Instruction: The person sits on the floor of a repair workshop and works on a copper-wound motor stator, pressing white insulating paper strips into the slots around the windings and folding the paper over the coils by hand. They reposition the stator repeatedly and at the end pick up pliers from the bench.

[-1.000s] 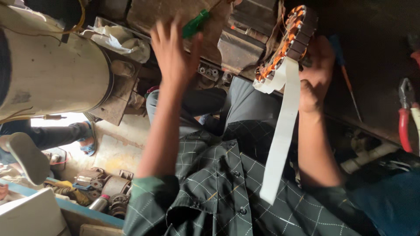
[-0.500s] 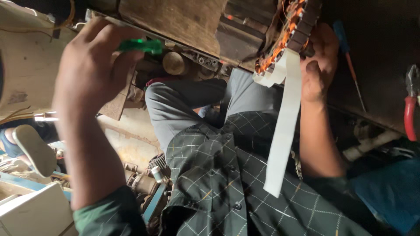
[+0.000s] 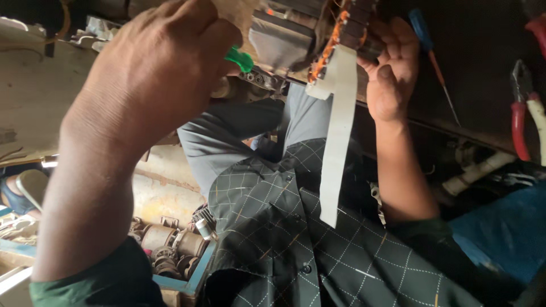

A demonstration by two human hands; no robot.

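Now, up top, a white strip point(image 3: 336, 136) hangs straight down from the stator point(image 3: 341, 28), a long plain band with no print, crossing in front of the checked shirt point(image 3: 341, 250). The stator shows orange copper windings along its edge and sits at the top of the frame, against the dark bench point(image 3: 483, 68). Right hand point(image 3: 392, 68) is raised beside it, fingers curled round the stator's right edge, thumb pressed to the side, wrist bent, forearm running down toward the elbow. Left hand point(image 3: 153, 74) fills the near view, back of the hand to the camera, fingers closed tight on a green handle point(image 3: 240, 58) that pokes out just left of the stator. Blue screwdriver point(image 3: 429, 51) lies on the bench right of the right hand; red pliers point(image 3: 518, 113) further right. Old motor parts point(image 3: 170, 247) sit in a blue tray at lower left.
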